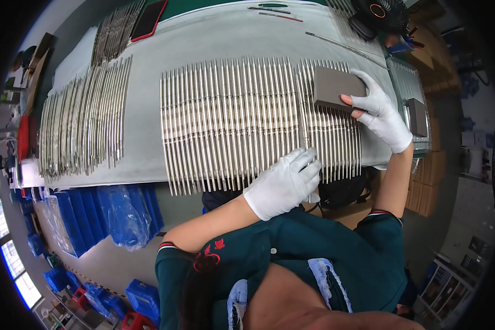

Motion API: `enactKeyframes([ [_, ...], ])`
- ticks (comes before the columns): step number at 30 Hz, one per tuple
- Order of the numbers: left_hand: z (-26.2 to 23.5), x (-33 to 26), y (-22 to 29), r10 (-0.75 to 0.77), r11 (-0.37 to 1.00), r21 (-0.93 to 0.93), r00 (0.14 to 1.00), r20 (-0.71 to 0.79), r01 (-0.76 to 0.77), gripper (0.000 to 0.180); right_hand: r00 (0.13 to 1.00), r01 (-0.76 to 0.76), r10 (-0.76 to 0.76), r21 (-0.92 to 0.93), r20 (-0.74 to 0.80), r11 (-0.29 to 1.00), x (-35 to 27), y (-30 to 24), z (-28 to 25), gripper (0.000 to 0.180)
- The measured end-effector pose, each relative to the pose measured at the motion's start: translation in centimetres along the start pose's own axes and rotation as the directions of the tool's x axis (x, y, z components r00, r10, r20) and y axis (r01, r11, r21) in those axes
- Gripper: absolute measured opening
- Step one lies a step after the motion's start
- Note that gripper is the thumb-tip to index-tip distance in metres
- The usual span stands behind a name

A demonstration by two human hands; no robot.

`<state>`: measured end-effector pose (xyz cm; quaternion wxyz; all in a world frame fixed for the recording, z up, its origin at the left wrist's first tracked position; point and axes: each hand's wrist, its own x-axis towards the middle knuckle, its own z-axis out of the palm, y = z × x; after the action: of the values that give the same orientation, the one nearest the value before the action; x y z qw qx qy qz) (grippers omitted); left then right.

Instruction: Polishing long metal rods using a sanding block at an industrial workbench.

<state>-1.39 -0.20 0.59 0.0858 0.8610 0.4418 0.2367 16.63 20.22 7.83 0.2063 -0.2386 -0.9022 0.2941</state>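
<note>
My right hand (382, 113), in a white glove with bare fingertips, grips a flat grey-brown block (335, 85) that looks like a sanding block. The block rests over the upper part of a narrower row of slim metal rods (335, 148). To its left lies a wider row of similar silver rods (225, 113), side by side and pointing away from me. At the near ends, between the two rows, my gloved left hand (286, 184) curls its fingers around one metal rod (304, 129). The rod's near tip sticks out below the fingers.
More rods (85, 118) lie at the left of the grey-covered table (146, 110), with another bundle (115, 33) behind. A red-edged phone (148, 21), a black fan (377, 16) and a lone rod (346, 48) lie farther back. A second block (417, 117) stands right; blue bins (99, 214) stand below left.
</note>
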Motion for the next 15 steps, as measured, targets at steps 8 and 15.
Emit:
enactKeyframes([
  [8, 0.2, 0.0, 0.0, -0.009, 1.000, -0.002, 1.000, 0.028, 0.009, 0.048, 0.973, 0.037, -0.047, 0.049, 0.224, 0.998, -1.0, -0.1, 2.9, 0.044],
  [15, 0.4, 0.2, 0.2, -0.014, 0.999, 0.031, 0.997, 0.074, 0.012, 0.047, 0.941, 0.132, -0.123, -0.009, 0.315, 0.991, -1.7, -0.9, 2.3, 0.049],
])
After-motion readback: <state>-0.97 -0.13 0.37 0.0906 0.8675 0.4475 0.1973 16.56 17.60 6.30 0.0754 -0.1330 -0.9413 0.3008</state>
